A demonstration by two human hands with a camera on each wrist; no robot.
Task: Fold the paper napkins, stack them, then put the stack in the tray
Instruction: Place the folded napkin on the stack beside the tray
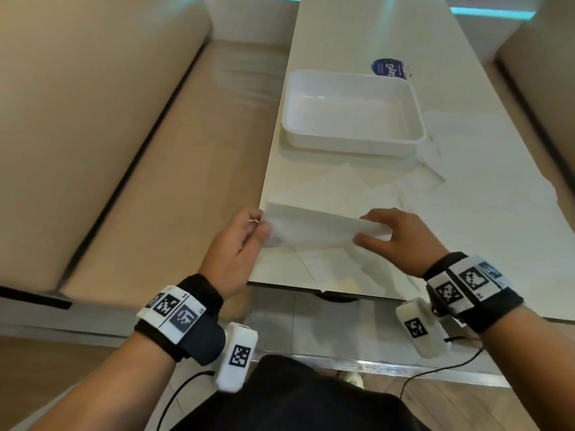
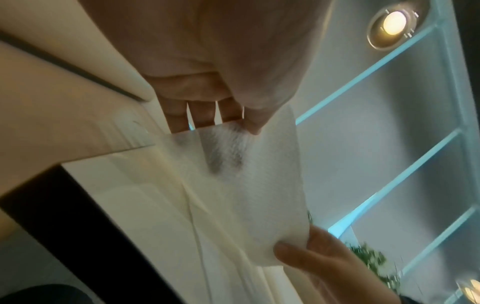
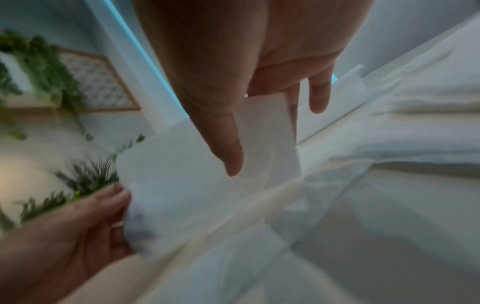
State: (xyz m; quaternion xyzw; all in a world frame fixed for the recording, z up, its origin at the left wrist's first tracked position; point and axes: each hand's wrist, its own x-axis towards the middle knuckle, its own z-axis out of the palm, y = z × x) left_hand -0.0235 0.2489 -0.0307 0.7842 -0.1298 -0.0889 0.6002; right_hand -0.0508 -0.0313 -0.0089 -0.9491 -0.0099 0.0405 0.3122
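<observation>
A white paper napkin [image 1: 314,228], folded into a long strip, is held just above the near end of the white table [image 1: 466,244]. My left hand [image 1: 245,234] pinches its left end between thumb and fingers. My right hand [image 1: 385,234] pinches the right end. The same napkin [image 2: 259,185] shows stretched between both hands in the left wrist view, and the napkin [image 3: 182,174] appears under my right thumb in the right wrist view. An empty white tray [image 1: 351,110] stands farther back on the table. Loose unfolded napkins [image 1: 420,181] lie flat between tray and hands.
A blue round sticker [image 1: 389,68] lies beyond the tray. A beige bench seat [image 1: 155,181] runs along the table's left side. More flat napkins [image 1: 497,197] cover the table's right part. The table's near edge runs right under my hands.
</observation>
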